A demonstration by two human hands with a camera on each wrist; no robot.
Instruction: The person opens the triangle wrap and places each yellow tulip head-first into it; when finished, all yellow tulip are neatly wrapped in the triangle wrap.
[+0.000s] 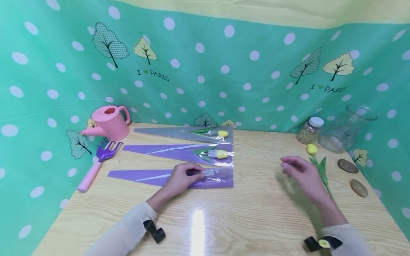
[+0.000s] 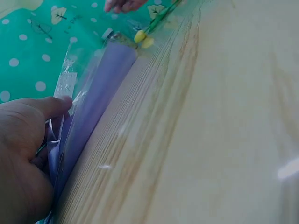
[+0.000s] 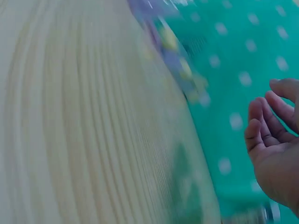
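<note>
Already, we see that the far sleeve (image 1: pixel 166 133) contains one tulip (image 1: pixel 222 133) and the middle sleeve (image 1: pixel 163 150) a second tulip (image 1: pixel 221 154). Our left hand (image 1: pixel 180 177) pinches the near sleeve (image 1: pixel 224 181), nearest to the front edge of the worktop (image 1: pixel 256 220); no bloom shows there, so we judge it not yet filled. Our right hand (image 1: pixel 302 176), fingers loosely bent, holds nothing beside the loose tulip (image 1: pixel 323 172) towards the right edge.

The left hand (image 1: pixel 181 178) pinches, thumb against fingers. Well apart to the right of that grip, the right hand (image 1: pixel 303 175) hovers, fingers loosely bent.
</note>
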